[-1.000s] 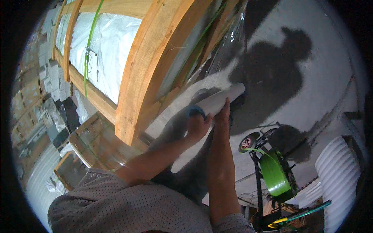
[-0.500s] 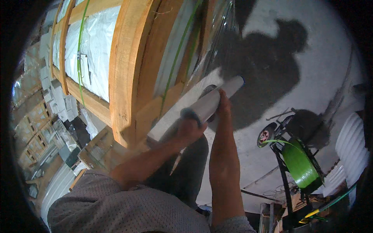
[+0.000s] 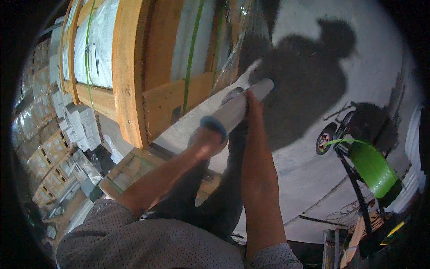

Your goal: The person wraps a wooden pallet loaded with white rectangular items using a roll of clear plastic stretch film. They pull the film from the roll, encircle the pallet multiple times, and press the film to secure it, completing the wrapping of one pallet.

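Observation:
A roll of clear stretch film lies slantwise across my hands, its far end pointing up and to the right. My left hand is closed round its near end, just below a dark blue ring. Along the right side of the roll, nearer its far end, my right hand grips it, the fingers partly hidden. A shiny strip of film hangs by the corner of the wooden crate; how it joins the roll is unclear. Green straps run round the crate over its white-wrapped load.
On the right stands a wheeled cart with a reel of green strapping and a wheel. Wooden pallet boards lie low on the left, with stacked white boxes beyond. My shadow falls on the grey floor.
The film roll and both hands have shifted slightly left and up in the picture. The crate also sits further left, while the strapping cart appears further right. Both hands keep their hold.

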Demonstrator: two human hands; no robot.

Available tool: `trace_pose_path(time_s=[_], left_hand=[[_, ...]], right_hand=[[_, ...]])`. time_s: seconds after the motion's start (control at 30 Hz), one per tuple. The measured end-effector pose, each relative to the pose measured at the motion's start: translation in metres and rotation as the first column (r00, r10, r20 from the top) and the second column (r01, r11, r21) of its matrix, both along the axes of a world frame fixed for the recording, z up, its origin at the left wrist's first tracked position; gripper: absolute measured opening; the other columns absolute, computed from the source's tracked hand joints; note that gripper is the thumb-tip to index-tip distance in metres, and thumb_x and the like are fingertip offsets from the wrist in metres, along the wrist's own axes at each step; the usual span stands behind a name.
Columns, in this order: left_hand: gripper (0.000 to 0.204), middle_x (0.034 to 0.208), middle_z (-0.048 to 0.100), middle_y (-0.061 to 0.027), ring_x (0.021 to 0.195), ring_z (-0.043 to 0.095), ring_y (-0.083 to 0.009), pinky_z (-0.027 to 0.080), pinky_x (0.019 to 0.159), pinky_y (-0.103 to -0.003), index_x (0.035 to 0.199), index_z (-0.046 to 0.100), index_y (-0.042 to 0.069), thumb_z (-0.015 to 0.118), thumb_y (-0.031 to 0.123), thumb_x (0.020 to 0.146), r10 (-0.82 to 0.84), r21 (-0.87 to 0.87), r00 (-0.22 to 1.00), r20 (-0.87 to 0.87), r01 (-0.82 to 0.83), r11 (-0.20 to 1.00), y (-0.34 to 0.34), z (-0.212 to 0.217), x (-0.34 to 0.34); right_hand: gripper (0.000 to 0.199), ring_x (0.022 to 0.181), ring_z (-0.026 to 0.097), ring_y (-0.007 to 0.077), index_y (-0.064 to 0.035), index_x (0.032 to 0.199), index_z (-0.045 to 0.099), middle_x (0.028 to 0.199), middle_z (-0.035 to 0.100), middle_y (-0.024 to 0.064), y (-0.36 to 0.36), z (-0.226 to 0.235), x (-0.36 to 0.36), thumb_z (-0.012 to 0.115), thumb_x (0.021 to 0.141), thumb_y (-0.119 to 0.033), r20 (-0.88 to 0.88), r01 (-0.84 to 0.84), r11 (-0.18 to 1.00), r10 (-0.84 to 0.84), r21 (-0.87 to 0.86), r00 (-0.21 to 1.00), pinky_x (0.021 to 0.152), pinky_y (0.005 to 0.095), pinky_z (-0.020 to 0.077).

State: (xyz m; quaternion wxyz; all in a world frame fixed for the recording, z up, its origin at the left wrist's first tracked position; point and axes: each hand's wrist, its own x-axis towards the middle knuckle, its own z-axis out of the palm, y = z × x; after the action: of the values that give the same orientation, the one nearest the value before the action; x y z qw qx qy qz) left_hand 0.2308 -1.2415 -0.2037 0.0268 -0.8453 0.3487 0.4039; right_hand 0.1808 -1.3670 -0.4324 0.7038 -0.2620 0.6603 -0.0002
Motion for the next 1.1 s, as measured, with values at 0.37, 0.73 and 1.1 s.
trace_pose_path(time_s=[0.37,0.73,1.1], left_hand=[[0.043,0.081,0.066,-0.0229,0.078,0.064,-0.0422,0.05,0.075,-0.051,0.092,0.065,-0.006,0.065,0.036,0.085,0.062,-0.227,0.992,0.112,-0.035,0.973,0.096,-0.018,0.028],[0.038,0.08,0.062,-0.0218,0.079,0.061,-0.0407,0.049,0.078,-0.051,0.085,0.063,-0.003,0.066,0.035,0.081,-0.617,-0.233,0.786,0.04,0.608,0.759,0.171,-0.013,0.113],[0.051,0.105,0.062,-0.0256,0.096,0.06,-0.0422,0.05,0.082,-0.047,0.108,0.06,-0.004,0.064,0.041,0.084,-0.433,-0.207,0.893,0.124,0.45,0.869,0.207,-0.013,0.129]], right_hand=[[0.065,0.107,0.057,0.03,0.0043,0.13,0.049,0.123,0.057,0.0155,0.164,0.017,-0.012,0.06,0.09,-0.046,0.025,0.453,0.833,-0.485,0.318,0.874,0.087,0.041,0.0477],[0.069,0.118,0.053,0.0315,-0.0021,0.138,0.043,0.132,0.053,0.0178,0.255,0.006,0.055,0.053,0.092,-0.052,0.259,0.636,0.577,-0.81,0.512,0.526,0.1,0.0451,0.0436],[0.051,0.103,0.061,0.0326,-0.0014,0.125,0.051,0.121,0.058,0.0169,0.338,0.021,0.069,0.045,0.097,-0.044,0.196,0.729,0.515,-0.854,0.45,0.482,0.084,0.0439,0.0527]])
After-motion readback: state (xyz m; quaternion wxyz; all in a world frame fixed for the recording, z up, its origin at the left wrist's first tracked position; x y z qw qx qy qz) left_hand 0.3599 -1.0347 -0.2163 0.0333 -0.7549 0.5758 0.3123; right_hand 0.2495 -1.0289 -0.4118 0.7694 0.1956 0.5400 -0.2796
